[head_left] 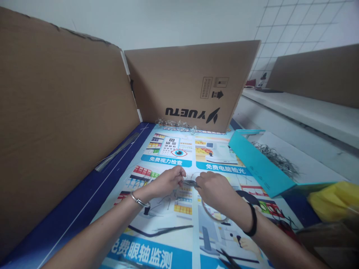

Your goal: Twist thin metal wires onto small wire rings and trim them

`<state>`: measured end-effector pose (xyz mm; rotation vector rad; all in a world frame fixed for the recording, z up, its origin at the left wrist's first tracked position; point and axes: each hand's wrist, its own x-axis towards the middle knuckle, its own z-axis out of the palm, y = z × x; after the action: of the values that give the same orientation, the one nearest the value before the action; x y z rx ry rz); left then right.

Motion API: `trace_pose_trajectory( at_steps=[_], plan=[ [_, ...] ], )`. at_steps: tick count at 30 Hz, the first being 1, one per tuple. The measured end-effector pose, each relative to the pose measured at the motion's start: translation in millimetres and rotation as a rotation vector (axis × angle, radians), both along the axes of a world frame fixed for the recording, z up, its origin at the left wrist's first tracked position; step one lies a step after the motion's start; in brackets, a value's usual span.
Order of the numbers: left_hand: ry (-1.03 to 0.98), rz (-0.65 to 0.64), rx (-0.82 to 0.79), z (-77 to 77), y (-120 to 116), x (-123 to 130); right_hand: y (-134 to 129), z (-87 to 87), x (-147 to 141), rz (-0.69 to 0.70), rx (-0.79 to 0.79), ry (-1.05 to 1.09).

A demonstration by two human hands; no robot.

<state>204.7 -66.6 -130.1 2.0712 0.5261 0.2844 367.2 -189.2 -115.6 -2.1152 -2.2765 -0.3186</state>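
Over the middle of the printed poster, my left hand (172,179) pinches one end of a small bundle of thin dark grey wires (190,183). My right hand (214,185) has its fingers closed at the other end of that bundle, close by. A fine loop of wire curves up between the two hands. Under my right wrist lies a round pale hoop (211,215). Nearer to me, a longer bunch of dark strips (171,229) rests on the poster, and a dark pointed tool (228,259) is cut off by the bottom edge.
Cardboard panels (190,82) stand at the left and back. Tangled silvery wire bits (176,124) lie along the back panel's foot. At right, a turquoise box (260,164) holds a grey wire heap (276,157); beside it is yellow plastic (335,201). Clear strips (116,153) lie left.
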Motion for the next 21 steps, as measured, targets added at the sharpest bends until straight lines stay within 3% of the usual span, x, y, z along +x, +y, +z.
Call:
trace_pose_trajectory(
  at_steps=[15,21],
  plan=[
    [0.023,0.009,-0.015,4.8,1.4,1.3,2.4,-2.0,2.4,-0.057,-0.043,0.062],
    [0.029,0.008,-0.054,6.8,0.7,1.8,3.9,-1.9,5.5,0.010,-0.014,0.063]
  ],
)
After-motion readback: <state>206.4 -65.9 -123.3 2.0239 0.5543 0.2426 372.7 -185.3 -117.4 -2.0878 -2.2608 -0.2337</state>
